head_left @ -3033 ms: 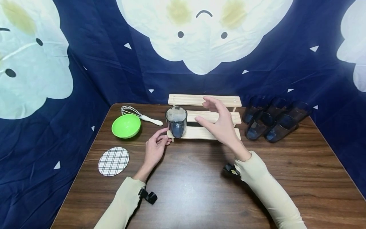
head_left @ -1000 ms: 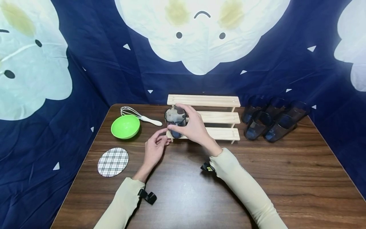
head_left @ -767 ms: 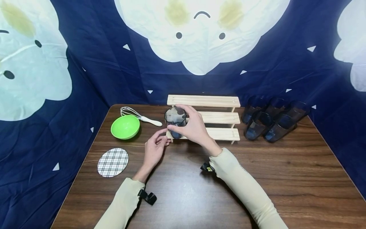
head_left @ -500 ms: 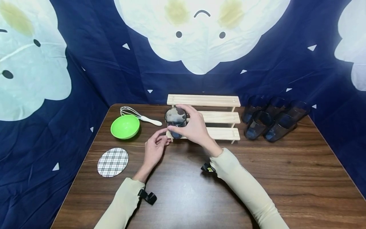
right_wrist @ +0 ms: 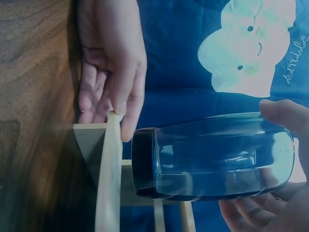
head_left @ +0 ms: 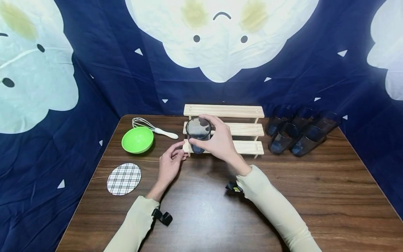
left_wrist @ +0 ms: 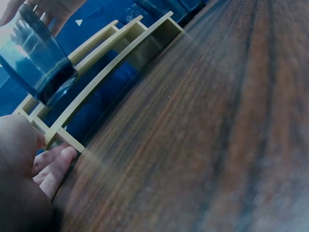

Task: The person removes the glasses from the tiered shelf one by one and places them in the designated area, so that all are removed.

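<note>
My right hand (head_left: pixel 220 140) grips a dark blue-tinted drinking glass (right_wrist: pixel 217 157) near its rim, thumb on one side and fingers on the other. In the right wrist view a narrow gap shows between the glass's base and the lowest shelf, near the left end of a three-step wooden display rack (head_left: pixel 242 147). At that end, my left hand (head_left: pixel 170 162) pinches the corner of the lowest shelf between thumb and fingers. The left wrist view has its fingertips (left_wrist: pixel 60 166) beside the rack's leg, with part of the hand cut off.
Several similar dark glasses (head_left: pixel 284 138) stand right of the rack. To the left are a green bowl (head_left: pixel 138 140), a white-handled whisk (head_left: pixel 165 133) and a round plaid coaster (head_left: pixel 124 179) on the wooden table (head_left: pixel 201 217). A blue cloth (head_left: pixel 151 80) hangs behind.
The right hand came left to the glass and took hold of it. Over the last half second the glass has risen slightly and shifted right. My left hand has stayed put.
</note>
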`<state>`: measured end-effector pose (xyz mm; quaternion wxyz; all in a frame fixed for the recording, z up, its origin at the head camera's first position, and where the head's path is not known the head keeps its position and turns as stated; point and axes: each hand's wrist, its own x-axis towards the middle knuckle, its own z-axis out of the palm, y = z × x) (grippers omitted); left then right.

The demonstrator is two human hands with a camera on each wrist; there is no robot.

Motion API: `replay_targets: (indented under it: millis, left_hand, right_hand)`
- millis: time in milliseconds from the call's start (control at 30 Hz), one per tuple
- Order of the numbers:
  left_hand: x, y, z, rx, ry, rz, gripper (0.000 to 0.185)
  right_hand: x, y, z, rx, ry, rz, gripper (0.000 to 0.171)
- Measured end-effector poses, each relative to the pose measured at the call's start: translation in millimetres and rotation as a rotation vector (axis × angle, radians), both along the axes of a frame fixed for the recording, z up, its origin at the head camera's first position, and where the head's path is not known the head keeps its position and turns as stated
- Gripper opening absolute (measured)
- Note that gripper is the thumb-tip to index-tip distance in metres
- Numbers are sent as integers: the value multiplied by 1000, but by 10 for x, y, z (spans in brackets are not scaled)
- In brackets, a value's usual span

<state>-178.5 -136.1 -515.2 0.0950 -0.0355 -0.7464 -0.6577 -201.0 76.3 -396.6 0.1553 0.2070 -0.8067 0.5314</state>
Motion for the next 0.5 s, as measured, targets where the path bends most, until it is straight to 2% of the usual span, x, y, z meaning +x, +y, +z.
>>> replay_targets:
  millis: [500]
  left_hand:
    - [0, -2, 2, -12, -8, 13, 34]
  right_hand:
    - [180, 347, 223, -20, 56, -53, 78]
